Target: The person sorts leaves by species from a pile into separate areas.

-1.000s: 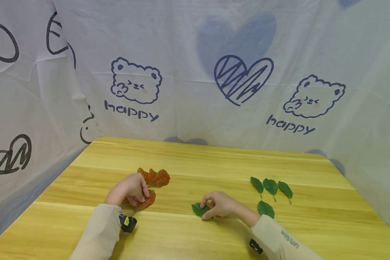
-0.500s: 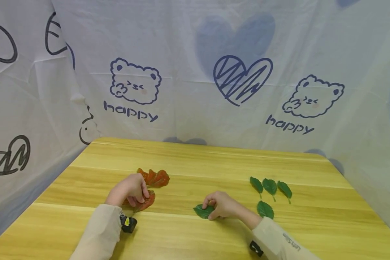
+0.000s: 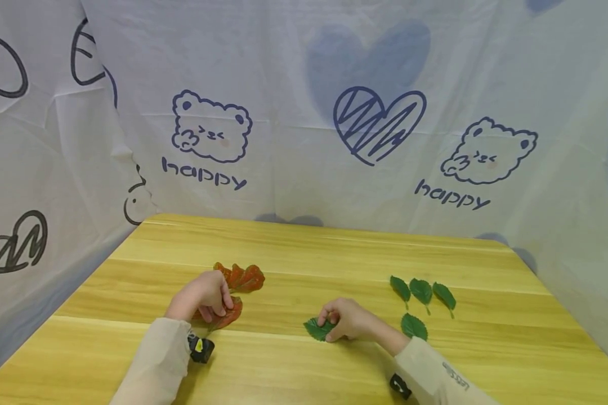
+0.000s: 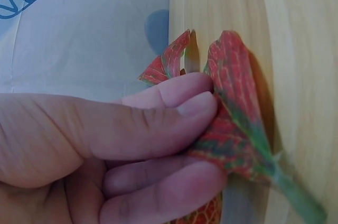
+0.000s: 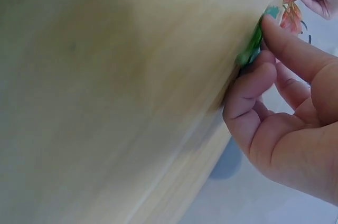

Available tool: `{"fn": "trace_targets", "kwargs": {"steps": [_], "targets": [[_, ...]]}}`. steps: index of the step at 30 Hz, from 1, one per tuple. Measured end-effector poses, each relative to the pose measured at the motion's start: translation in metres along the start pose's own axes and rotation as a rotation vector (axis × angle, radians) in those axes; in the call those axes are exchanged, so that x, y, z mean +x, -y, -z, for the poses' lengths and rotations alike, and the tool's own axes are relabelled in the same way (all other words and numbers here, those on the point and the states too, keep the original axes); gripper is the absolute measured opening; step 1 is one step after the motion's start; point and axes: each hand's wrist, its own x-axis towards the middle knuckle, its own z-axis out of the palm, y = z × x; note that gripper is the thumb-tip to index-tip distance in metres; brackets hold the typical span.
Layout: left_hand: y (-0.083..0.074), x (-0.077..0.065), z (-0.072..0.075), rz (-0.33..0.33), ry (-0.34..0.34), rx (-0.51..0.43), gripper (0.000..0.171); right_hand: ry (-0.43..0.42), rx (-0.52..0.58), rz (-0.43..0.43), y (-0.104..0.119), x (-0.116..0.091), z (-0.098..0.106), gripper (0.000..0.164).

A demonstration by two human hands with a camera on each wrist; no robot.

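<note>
My left hand (image 3: 208,295) pinches a red leaf (image 3: 229,316) between thumb and fingers, low over the left half of the table. In the left wrist view, green veins and a green stem mark this red leaf (image 4: 240,81). Just beyond it lie several red leaves (image 3: 246,278) in an overlapping bunch. Near the middle, my right hand (image 3: 348,319) pinches a toothed green leaf (image 3: 315,329) by its right part, close to the tabletop. In the right wrist view the thumb and fingertips hold the green leaf (image 5: 253,44), seen edge-on.
Three green leaves (image 3: 421,291) lie in a row on the right of the wooden table (image 3: 263,365). One more green leaf (image 3: 414,327) lies nearer, close to my right forearm. A white printed cloth (image 3: 294,169) hangs behind the table's far edge.
My right hand has shifted slightly to the right with the green leaf, and more of that leaf shows now. My left hand and the red leaves look nearly unmoved.
</note>
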Motion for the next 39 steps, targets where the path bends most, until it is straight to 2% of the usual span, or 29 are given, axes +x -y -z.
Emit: {"fn": "trace_targets", "kwargs": {"steps": [6, 14, 30, 39], "targets": [[-0.001, 0.001, 0.0, 0.007, 0.001, 0.009, 0.014, -0.017, -0.007, 0.0, -0.001, -0.001, 0.0, 0.012], [-0.002, 0.0, 0.001, 0.002, 0.005, 0.012, 0.014, -0.049, -0.136, 0.037, 0.002, 0.001, -0.003, 0.029], [-0.003, -0.002, 0.001, -0.004, -0.004, 0.008, 0.015, -0.023, 0.028, 0.0, 0.001, -0.003, -0.001, 0.031], [-0.001, -0.002, 0.0, -0.008, -0.009, -0.002, 0.015, -0.049, 0.033, 0.017, -0.007, -0.02, 0.013, 0.023]]}}
